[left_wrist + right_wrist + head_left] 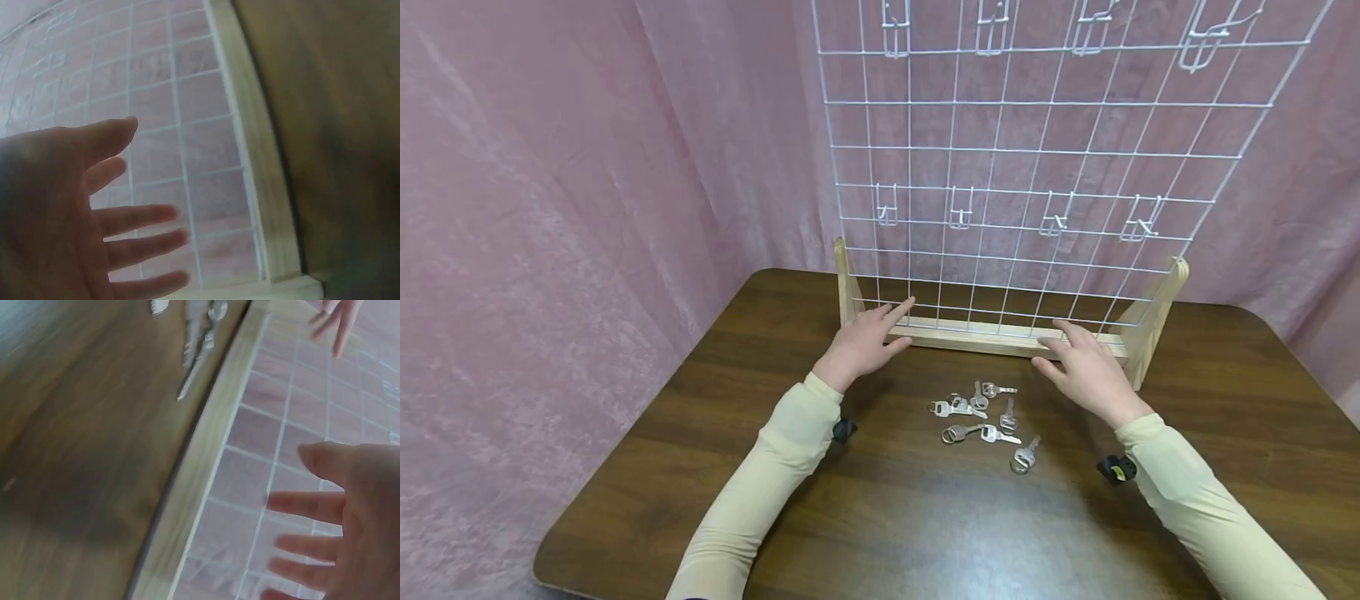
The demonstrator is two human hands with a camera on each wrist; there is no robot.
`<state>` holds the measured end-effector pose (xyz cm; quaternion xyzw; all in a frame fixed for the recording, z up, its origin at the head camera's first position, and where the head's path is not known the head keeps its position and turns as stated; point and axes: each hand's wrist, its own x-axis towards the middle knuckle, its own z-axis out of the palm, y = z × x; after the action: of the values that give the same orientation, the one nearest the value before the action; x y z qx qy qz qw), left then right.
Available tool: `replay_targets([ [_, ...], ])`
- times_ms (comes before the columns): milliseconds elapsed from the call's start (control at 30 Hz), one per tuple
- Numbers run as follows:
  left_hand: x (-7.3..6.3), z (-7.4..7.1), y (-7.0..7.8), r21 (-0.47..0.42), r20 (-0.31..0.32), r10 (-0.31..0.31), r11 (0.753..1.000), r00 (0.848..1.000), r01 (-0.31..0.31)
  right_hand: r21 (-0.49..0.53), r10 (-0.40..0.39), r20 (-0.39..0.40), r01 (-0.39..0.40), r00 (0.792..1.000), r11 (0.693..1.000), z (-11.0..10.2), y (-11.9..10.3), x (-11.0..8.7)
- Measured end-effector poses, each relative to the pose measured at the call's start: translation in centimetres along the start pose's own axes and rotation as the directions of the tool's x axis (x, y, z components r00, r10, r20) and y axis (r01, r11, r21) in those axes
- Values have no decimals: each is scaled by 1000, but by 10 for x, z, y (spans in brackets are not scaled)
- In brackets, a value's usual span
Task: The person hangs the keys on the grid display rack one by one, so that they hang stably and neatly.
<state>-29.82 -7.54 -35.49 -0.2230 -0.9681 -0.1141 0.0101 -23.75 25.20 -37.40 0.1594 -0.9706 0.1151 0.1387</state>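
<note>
My left hand (859,343) reaches forward with its fingers spread, overlapping the left end of the wooden base bar (977,333) in the head view. Opposite it, my right hand (1088,371) is spread in the same way near the bar's right end. Neither palm holds anything, as both wrist views show. On the table between and nearer than the hands lie several silver keys (1002,435), some with split rings (1019,463). Behind the hands a white wire grid (992,175) stands upright in the wooden base.
Small white hooks hang on the grid in two rows, such as an upper hook (895,37) and a lower hook (960,217). Wooden side supports (1153,325) hold the grid's ends. Pink curtains (587,208) hang behind the brown table (865,533).
</note>
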Motion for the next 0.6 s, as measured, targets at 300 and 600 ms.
replay_targets([
  [300, 11, -15, -11, -145, -202, -51, 989, 978, 22, 82, -108, 3, 107, 994, 991, 8, -34, 22],
  [600, 20, -14, -19, -376, -579, -221, 926, 785, -16, 112, -120, 247, 94, 962, 989, 23, -74, 36],
])
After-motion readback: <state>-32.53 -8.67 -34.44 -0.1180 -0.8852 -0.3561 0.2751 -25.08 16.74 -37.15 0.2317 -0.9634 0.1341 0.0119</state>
